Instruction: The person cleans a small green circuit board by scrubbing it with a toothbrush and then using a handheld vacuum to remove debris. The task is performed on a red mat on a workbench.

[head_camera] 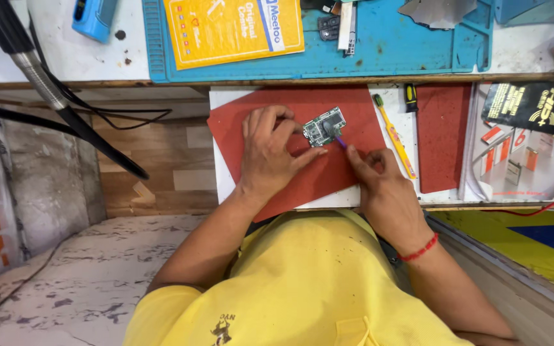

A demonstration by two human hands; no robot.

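A small green circuit board point(324, 126) lies on a red mat point(354, 112) on a white pull-out shelf. My left hand point(269, 152) rests on the mat, its fingertips pressing the board's left edge. My right hand point(374, 172) grips a thin purple-handled tool point(339, 140), whose tip touches the board's middle. A red thread bracelet circles my right wrist.
A yellow toothbrush point(394, 136) lies right of the board, beside a second red mat point(442, 134). Above, a blue work mat point(392, 45) carries a yellow card point(226, 29) and small parts. A black cable and metal arm point(40, 83) cross at left. Packaged items sit far right.
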